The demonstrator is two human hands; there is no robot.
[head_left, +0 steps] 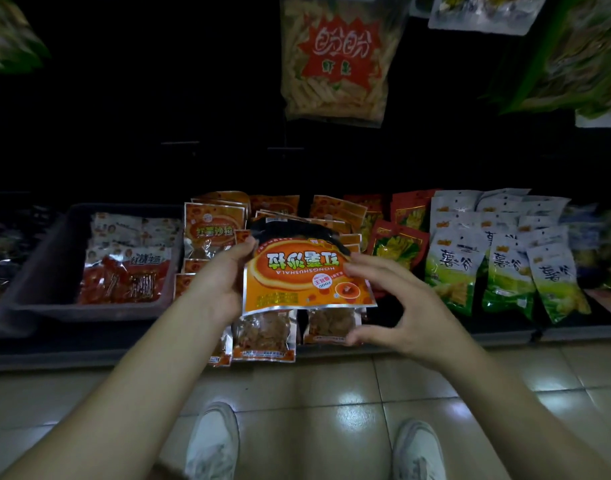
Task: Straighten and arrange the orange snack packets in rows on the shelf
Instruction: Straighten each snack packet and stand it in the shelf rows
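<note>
Gripping an orange packet (307, 271) by its left edge, my left hand (222, 282) holds it upside down over the near rows on the shelf (505, 333), probably to turn it upright. My right hand (411, 306), fingers spread apart, steadies its right edge.

The left hand's (224, 275) fingers vanish behind the held orange packet (304, 271), which also covers much of the orange packets (335, 207) beyond the grip. Whether the right hand (401, 306) touches its edge is unclear. Far above and right of the grip, green bags (581, 57) blur and run off the frame.
</note>
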